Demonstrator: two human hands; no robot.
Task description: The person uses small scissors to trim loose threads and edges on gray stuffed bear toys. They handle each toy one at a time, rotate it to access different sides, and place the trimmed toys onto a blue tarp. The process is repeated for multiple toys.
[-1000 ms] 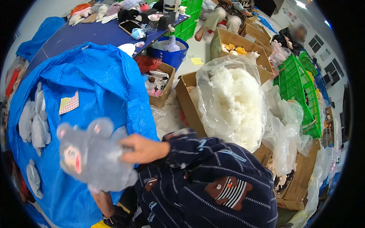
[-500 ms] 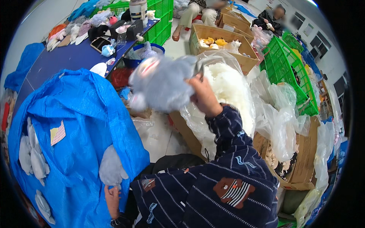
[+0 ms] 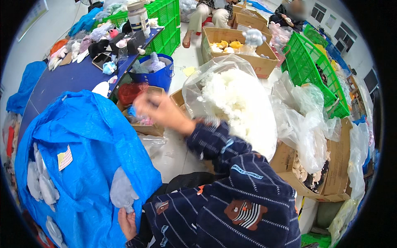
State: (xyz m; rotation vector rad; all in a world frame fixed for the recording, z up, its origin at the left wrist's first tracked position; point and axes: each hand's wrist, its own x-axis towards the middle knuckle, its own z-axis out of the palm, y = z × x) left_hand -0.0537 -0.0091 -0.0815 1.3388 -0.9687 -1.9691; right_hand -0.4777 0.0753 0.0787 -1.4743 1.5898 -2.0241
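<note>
My left hand point(image 3: 127, 223) pinches the narrow lower end of a flat grey plush piece point(image 3: 123, 189), which lies on a big blue woven sack point(image 3: 97, 136). In front of me, my right hand point(image 3: 159, 110) is smeared by motion, and no plush toy shows in it. Its fingers are too blurred to read. Over the far cardboard box point(image 3: 240, 63) is a blurred grey plush toy point(image 3: 253, 38); I cannot tell whether it touches the contents. More flat grey pieces point(image 3: 41, 182) lie on the sack's left side, near a small printed card point(image 3: 65, 158).
A clear bag of white stuffing point(image 3: 235, 99) stands ahead. Left of it are a blue bucket point(image 3: 155, 70) and a blue table point(image 3: 53, 89) bearing plush parts and a jar point(image 3: 138, 18). Green crates point(image 3: 310, 68) and a box of small plush items point(image 3: 331, 165) stand right. Two people sit beyond.
The grey plush toy has left my right hand, and a grey toy now shows over the far box. My right hand has swung left and nearer. My left hand stays at the flat piece.
</note>
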